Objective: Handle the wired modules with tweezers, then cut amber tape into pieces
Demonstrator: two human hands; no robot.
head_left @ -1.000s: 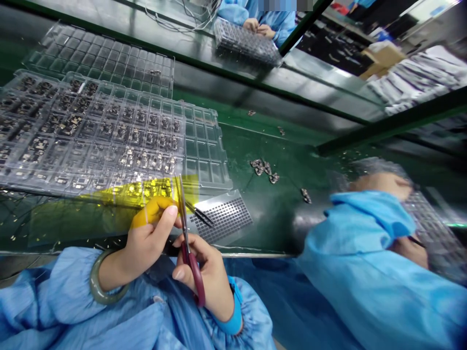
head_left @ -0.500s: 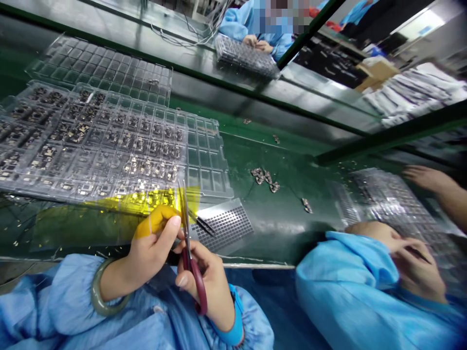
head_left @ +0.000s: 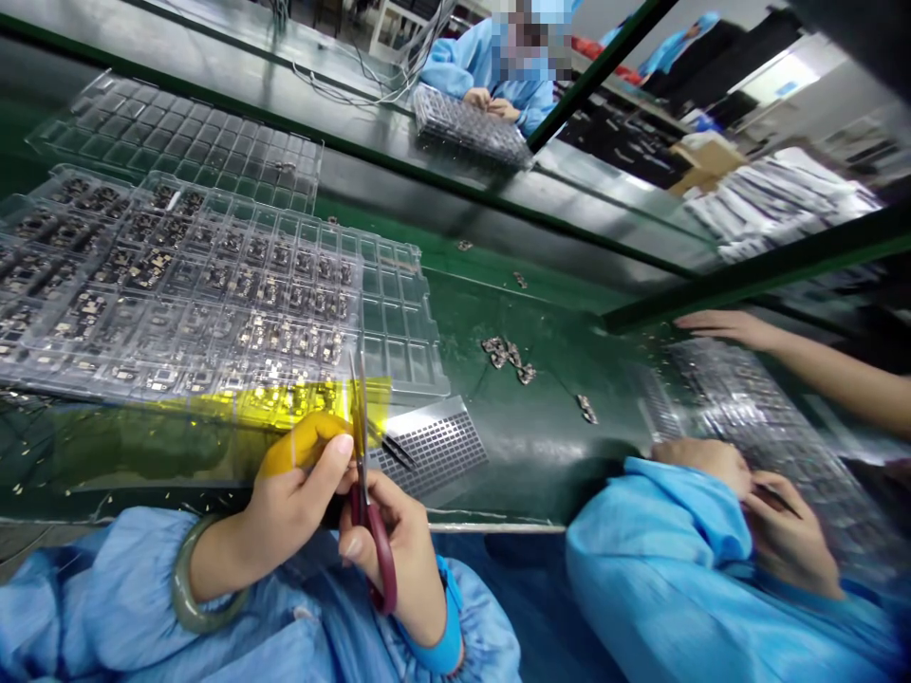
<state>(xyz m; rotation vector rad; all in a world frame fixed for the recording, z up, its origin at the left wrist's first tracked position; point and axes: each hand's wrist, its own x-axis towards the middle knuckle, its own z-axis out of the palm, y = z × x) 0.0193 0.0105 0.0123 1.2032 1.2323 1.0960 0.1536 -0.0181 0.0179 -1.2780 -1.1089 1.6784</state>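
My left hand [head_left: 288, 493] pinches a sheet of clear yellow film [head_left: 213, 417] between thumb and fingers at the near edge of the green bench. My right hand [head_left: 399, 545] grips red-handled scissors [head_left: 366, 493], whose blades point away from me and stand against the film's right end. Just behind the film lies a clear plastic tray [head_left: 395, 323] with many small cells, most holding small circuit parts. A small black-and-white gridded plate [head_left: 437, 441] with dark tweezers [head_left: 390, 446] on it lies right of the scissors.
An empty clear tray [head_left: 177, 142] lies farther back. Small loose parts [head_left: 509, 351] lie on the green belt [head_left: 541, 427]. A co-worker in blue [head_left: 683, 579] works at a tray on my right; another person [head_left: 509, 81] sits across the line.
My hands, the film and the scissors have kept their grip and barely shifted. The co-worker on my right has drawn back, and an arm now reaches over the tray on that side.
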